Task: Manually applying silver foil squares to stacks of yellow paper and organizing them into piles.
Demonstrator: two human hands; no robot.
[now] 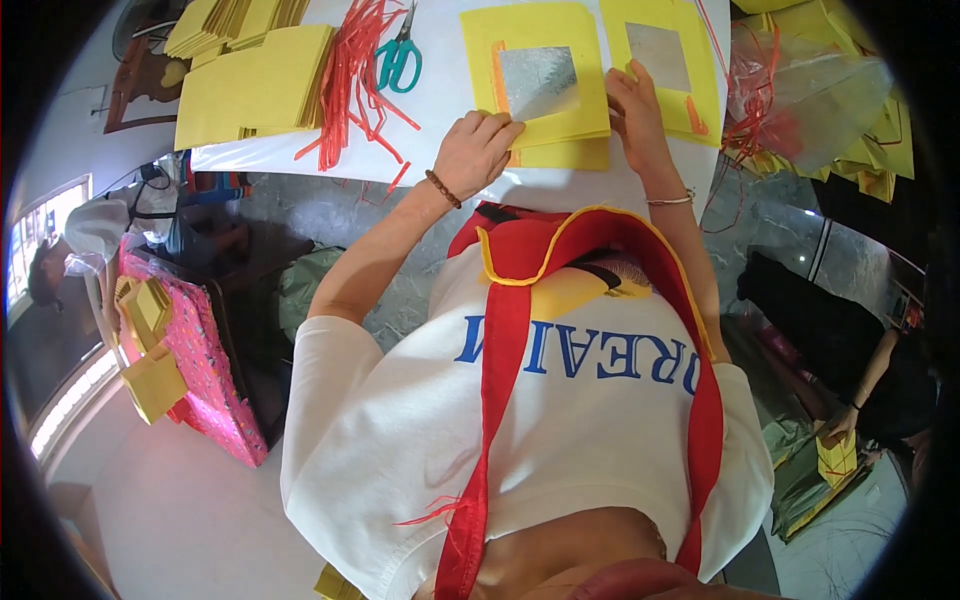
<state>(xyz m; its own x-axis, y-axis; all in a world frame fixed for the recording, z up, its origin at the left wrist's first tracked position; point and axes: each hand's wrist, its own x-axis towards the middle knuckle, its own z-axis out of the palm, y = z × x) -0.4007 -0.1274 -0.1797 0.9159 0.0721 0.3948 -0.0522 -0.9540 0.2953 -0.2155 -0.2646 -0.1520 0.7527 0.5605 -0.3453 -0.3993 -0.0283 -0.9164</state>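
The top edge crops the red strips (350, 75) — and the right grey-panelled yellow sheet (662, 58).

A white table (440, 55) supports the following items. Left side: stacks of yellow paper (260, 80). Just right of these: 1 bundle of red strips (345, 70). Beside the strips: 1 pair of green-handled scissors (402, 65), blades pointing away. Right side: left yellow sheet (530, 24) and right yellow sheet (660, 12), each bearing 1 silver square (540, 80).

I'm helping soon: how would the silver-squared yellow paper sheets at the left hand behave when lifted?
The silver-squared yellow paper sheets would probably flex, since their edges look thin. Being flat paper, they seem light. Layers might slip apart, as their lower edges sit offset.
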